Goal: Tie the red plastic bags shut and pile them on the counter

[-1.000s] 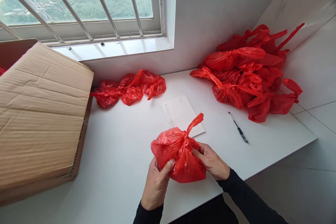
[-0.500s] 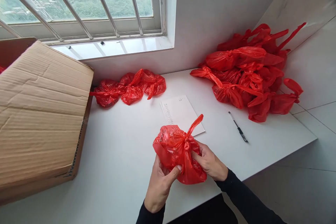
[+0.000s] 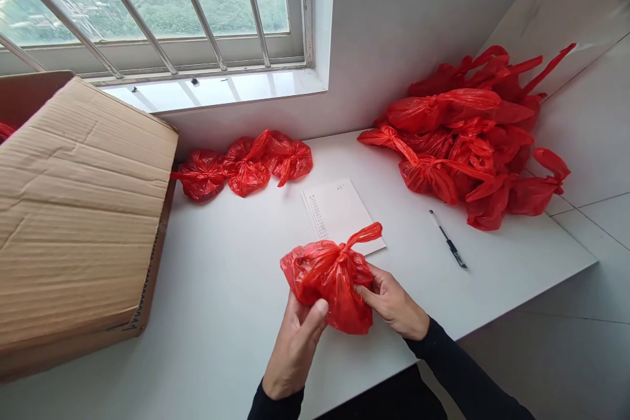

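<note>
Between my two hands sits a knotted red plastic bag [image 3: 331, 279], crinkled and bulging, its tied ear sticking up to the right. My left hand [image 3: 295, 348] cups it from below, thumb pressed on the front; my right hand [image 3: 394, 302] pinches its side. It hangs just above the white table [image 3: 221, 302], before the paper sheet [image 3: 339, 210], pen [image 3: 447, 248] and red bag pile [image 3: 472, 138].
</note>
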The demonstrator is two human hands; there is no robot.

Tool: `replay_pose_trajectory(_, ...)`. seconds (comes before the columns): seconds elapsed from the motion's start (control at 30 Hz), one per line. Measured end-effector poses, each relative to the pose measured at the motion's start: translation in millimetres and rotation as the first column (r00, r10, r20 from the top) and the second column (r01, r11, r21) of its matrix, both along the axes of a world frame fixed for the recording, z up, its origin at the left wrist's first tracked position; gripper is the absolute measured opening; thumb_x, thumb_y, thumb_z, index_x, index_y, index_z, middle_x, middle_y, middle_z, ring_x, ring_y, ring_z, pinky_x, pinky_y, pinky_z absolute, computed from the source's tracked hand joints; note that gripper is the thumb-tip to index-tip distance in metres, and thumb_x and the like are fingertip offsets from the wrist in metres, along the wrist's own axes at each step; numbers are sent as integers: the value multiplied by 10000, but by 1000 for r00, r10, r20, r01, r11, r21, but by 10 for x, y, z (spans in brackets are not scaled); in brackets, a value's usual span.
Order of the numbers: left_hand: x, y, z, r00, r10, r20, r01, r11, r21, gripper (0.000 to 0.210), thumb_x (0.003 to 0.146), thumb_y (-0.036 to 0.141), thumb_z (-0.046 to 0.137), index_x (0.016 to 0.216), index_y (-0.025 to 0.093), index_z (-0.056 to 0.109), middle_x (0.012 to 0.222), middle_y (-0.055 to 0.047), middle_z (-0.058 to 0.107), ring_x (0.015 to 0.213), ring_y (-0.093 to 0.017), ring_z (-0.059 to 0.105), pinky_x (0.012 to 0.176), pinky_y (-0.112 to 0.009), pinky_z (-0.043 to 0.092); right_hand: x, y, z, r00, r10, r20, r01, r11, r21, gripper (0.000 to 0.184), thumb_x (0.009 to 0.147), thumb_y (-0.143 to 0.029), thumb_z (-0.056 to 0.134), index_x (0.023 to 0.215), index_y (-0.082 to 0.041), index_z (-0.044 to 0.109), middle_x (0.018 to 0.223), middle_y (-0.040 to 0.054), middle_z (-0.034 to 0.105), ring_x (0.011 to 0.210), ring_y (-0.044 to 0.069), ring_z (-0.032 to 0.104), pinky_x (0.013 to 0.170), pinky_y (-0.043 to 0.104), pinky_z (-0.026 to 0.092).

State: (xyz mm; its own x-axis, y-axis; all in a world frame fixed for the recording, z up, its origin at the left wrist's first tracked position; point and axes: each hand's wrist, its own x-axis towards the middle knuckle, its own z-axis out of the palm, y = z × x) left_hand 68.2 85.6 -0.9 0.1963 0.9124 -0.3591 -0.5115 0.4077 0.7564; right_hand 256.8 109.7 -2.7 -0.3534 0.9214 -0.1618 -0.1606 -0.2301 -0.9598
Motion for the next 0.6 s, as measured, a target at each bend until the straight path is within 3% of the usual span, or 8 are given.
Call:
replay_pose_trajectory(0.1, 23, 0, -11, 993, -35, -115, 42, 997, 65, 719, 761, 318, 819, 1380, 219, 467, 1378, -139, 573, 1273, -334, 542, 1047, -434, 483, -14, -3, -1, 1000, 19, 25, -19, 1000, 2, 360, 977, -383, 592, 1288, -202, 610, 1150, 74, 681, 1033, 214, 647, 959, 379, 513)
replay_pose_trajectory(0.27, -20, 42, -101, 984, -24, -174, 38, 997, 74, 605, 780, 327, 806, 1302, 188, 533, 1322, -135, 614, 1224, -328, 582, 1065, -470, 474, -47, -40, 20, 1000, 13, 17, -13, 1000, -8, 405, 1006, -404, 532, 1364, -216, 542, 1258, 87, 630, 1141, 222, 603, 1027, 385, 483)
replay_pose_trajectory(0.43, -82, 1, -155, 990, -57, -128, 56, 998, -9, 468, 823, 400, 753, 1205, 178, 597, 1241, -142, 651, 1192, -348, 596, 997, -462, 507, -116, -63, -23, 996, 14, -91, -23, 995, -99, 522, 986, -417, 573, 1460, -264, 420, 1329, 86, 590, 1162, 227, 599, 1051, 404, 470)
replay_pose_trajectory(0.6, -86, -62, -188, 997, 76, -17, -77, 997, -29, 567, 822, 391, 745, 1319, 250, 511, 1283, -108, 625, 1241, -317, 564, 1008, -423, 496, -206, -101, -14, 996, 87, -33, -89, 994, -68, 493, 993, -420, 559, 1449, -257, 468, 1267, 75, 613, 1091, 208, 605, 1065, 401, 440)
